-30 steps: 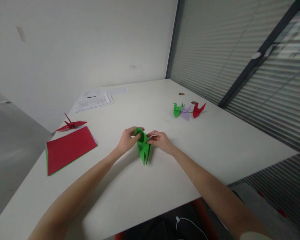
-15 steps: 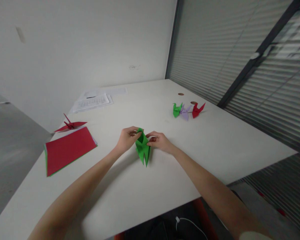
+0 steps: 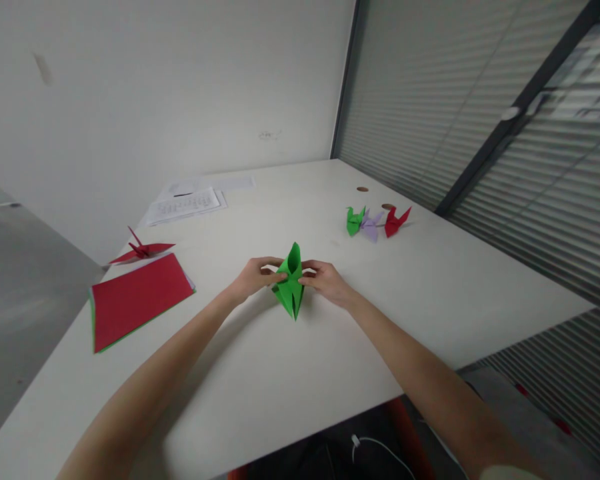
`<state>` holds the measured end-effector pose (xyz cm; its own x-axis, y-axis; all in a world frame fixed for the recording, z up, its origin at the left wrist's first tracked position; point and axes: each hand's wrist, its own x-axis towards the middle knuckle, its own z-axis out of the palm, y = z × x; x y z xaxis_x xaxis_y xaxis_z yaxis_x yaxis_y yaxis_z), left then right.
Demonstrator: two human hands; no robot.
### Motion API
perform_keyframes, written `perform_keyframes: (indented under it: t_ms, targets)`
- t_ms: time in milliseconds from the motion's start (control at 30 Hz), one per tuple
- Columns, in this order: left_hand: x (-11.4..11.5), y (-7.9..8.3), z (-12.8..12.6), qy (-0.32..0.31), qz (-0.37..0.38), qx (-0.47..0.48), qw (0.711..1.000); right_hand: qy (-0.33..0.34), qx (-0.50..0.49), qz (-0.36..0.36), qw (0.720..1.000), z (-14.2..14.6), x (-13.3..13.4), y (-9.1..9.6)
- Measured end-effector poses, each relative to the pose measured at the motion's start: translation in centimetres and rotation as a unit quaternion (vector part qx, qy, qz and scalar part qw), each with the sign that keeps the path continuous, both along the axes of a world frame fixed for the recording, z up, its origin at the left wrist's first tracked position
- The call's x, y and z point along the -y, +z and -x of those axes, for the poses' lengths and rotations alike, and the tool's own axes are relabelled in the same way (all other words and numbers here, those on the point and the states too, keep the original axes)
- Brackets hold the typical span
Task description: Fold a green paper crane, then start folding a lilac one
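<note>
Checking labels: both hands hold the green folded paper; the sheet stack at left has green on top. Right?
No: the head view shows the sheet stack at left has red on top, not green. The left hand and right hand do hold the green folded paper.

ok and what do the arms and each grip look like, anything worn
No glove on the left grip or right grip; the left arm and right arm show no watch or band. A pale sleeve edge shows high on the right one.
</note>
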<state>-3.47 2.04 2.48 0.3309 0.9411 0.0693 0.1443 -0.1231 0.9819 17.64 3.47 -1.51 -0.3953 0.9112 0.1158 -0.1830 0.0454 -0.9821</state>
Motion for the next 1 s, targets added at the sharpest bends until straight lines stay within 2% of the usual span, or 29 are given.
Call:
perform_keyframes:
  t_ms: [167, 300, 400, 600, 833, 1000]
  targets:
    - [-0.4, -1.7, -0.2, -0.011, 0.012, -0.020, 1.000, 0.021, 0.084, -0.040, 0.995, -0.2, -0.4, -0.9]
    - [-0.4, -2.9, -0.4, 0.001, -0.066, -0.067, 0.996, -0.009, 0.192, -0.157, 0.969, -0.3, -0.4, -1.1]
    - [-0.1, -3.0, -0.5, -0.009, -0.118, -0.072, 0.990, -0.009, 0.238, -0.220, 0.946, -0.5, -0.2, -0.9]
    - [0.0, -2.5, -0.1, -0.049, -0.163, -0.120, 0.978, 0.001, 0.266, -0.234, 0.935, -0.6, -0.1, -0.9]
    - [0.0, -2.6, 0.0, -0.043, -0.193, -0.130, 0.972, 0.000, 0.285, -0.235, 0.929, -0.3, 0.1, -1.2]
    - [0.0, -2.8, 0.3, -0.048, -0.254, -0.157, 0.953, -0.018, 0.313, -0.258, 0.914, -0.1, 0.3, -1.3]
